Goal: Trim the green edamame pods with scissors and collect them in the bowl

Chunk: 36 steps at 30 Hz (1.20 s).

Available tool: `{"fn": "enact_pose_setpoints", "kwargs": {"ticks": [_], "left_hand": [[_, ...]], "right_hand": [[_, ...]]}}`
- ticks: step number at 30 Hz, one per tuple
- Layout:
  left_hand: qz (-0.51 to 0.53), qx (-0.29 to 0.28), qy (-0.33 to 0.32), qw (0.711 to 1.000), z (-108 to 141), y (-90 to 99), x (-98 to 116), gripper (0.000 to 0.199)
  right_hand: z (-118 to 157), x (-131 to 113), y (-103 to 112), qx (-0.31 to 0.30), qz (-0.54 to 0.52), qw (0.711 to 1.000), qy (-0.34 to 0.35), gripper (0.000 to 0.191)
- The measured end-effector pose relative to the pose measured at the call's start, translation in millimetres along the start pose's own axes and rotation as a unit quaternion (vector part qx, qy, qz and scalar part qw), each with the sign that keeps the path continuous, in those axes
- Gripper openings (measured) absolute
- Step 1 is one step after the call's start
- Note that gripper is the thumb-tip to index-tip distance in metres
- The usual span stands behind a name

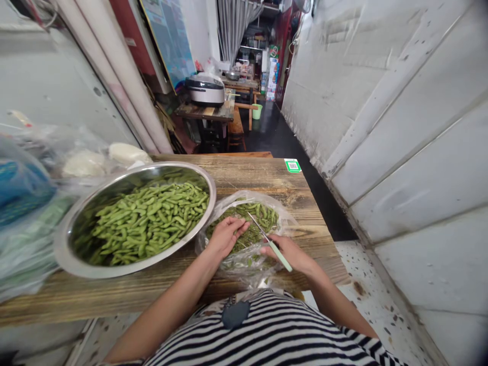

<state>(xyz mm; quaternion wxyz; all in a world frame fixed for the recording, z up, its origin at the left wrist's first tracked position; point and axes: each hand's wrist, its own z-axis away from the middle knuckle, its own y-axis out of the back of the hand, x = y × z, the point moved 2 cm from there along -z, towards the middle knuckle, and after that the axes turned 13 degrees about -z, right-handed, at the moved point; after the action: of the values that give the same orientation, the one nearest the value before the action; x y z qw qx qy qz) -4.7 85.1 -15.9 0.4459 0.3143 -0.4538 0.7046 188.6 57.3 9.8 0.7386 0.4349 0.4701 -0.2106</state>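
The left hand (226, 236) lies half-open, its fingers slightly curled over green edamame pods (259, 216) in a clear plastic bag (267, 272) near the middle of the bench's near edge. The right hand (285, 252) is closed around a narrow knife (259, 229) with a pale green handle, its blade slanting over the pods. Just left of the bag, a steel bowl (66, 254) holds a heap of pods (147, 221). A green-edged QR card (292, 165) lies at the far right corner of the wooden bench (267, 175).
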Motion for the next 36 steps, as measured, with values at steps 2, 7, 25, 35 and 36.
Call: {"fn": "enact_pose_setpoints", "kwargs": {"ticks": [2, 7, 25, 35, 36], "left_hand": [[0.004, 0.004, -0.006, 1.000, 2.4, -2.1, -0.7, 0.027], [-0.015, -0.017, 0.002, 1.000, 5.5, -4.1, -0.6, 0.028], [-0.190, 0.204, -0.264, 0.924, 69.4, 59.7, 105.7, 0.022], [-0.524, 0.058, -0.470, 0.708, 76.9, 10.9, 78.0, 0.032], [-0.526, -0.036, -0.432, 0.732, 65.7, -0.8, 61.8, 0.031]], "right_hand": [[0.0, -2.2, 0.2, 0.002, 0.007, 1.000, 0.000, 0.042], [-1.3, -2.0, -1.5, 0.019, 0.029, 0.999, -0.010, 0.042], [-5.7, 26.8, 1.8, 0.071, 0.005, 0.997, -0.016, 0.039], [-2.3, 30.0, 14.1, 0.127, 0.020, 0.991, -0.033, 0.038], [-1.4, 31.1, 15.9, 0.136, 0.023, 0.990, -0.036, 0.038]]}}
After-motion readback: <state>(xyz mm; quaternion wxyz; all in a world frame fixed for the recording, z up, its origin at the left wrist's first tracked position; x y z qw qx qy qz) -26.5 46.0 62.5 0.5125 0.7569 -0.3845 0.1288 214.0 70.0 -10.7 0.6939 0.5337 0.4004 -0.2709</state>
